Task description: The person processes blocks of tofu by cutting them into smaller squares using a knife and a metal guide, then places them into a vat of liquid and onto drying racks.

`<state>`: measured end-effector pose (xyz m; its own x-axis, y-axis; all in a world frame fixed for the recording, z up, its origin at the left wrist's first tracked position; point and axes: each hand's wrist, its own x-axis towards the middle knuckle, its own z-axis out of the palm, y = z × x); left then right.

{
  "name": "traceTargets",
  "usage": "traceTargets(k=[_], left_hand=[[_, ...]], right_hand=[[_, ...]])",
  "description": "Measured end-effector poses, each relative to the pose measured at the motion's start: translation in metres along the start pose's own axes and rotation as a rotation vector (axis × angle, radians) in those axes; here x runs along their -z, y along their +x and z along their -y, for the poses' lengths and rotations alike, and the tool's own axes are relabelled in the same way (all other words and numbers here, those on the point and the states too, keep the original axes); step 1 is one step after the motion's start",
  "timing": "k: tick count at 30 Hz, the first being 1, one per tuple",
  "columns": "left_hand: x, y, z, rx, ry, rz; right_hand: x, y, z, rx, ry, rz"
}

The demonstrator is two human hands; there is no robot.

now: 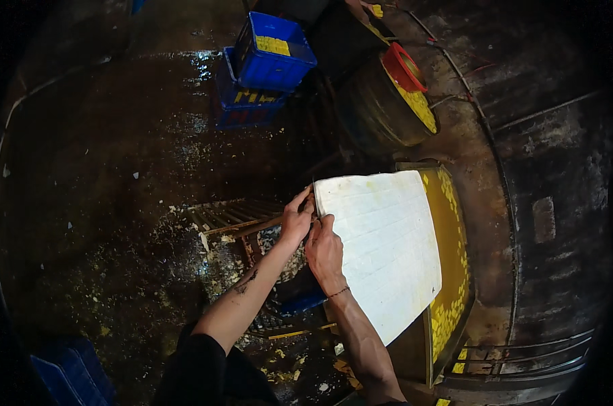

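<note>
A large white slab-like sheet (384, 243) with faint parallel creases and pale yellow stains lies slanted in front of me. It overlaps a trough (429, 342) of yellow liquid with many small yellow pieces (448, 318) in it. My left hand (298, 218) grips the sheet's left edge near the far corner, its fingers partly hidden. Just nearer to me, my right hand (325, 249) is closed on the same edge, its thumb side over the white surface. Whether the sheet is cloth over something firm, I cannot tell.
Blue crates (279, 64) are stacked at the far left, yellow pieces in the top one. A round vat (370, 101) of yellow pieces holds a red basket (399, 66). A slatted rack (235, 216) stands left of my hands. Scraps litter the wet floor (117, 284). Another blue crate (73, 372) is lower left.
</note>
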<state>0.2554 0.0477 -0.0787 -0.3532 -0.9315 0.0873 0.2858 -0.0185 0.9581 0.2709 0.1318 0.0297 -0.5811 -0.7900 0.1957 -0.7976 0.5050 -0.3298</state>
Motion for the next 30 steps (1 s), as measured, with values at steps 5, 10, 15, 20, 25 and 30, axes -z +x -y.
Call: traceTargets(k=[5,10,15,20,25,30], left_hand=[[0.003,-0.018,-0.038,0.182,-0.251,0.073],[-0.007,-0.050,-0.040,-0.079,-0.079,-0.014],[-0.020,-0.112,-0.042,-0.087,-0.061,-0.030],[-0.032,-0.185,-0.042,-0.015,-0.060,-0.008],[-0.041,-0.253,-0.043,0.002,-0.114,0.012],[-0.046,-0.326,-0.047,0.085,-0.075,0.073]], right_hand=[[0.018,-0.039,-0.019,-0.022,-0.031,0.020],[0.041,-0.099,-0.039,-0.083,-0.036,0.064],[0.061,-0.163,-0.060,-0.128,-0.042,0.101],[0.081,-0.225,-0.083,-0.137,-0.089,0.086],[0.102,-0.287,-0.102,-0.190,-0.048,0.097],[0.127,-0.347,-0.122,-0.220,-0.031,0.140]])
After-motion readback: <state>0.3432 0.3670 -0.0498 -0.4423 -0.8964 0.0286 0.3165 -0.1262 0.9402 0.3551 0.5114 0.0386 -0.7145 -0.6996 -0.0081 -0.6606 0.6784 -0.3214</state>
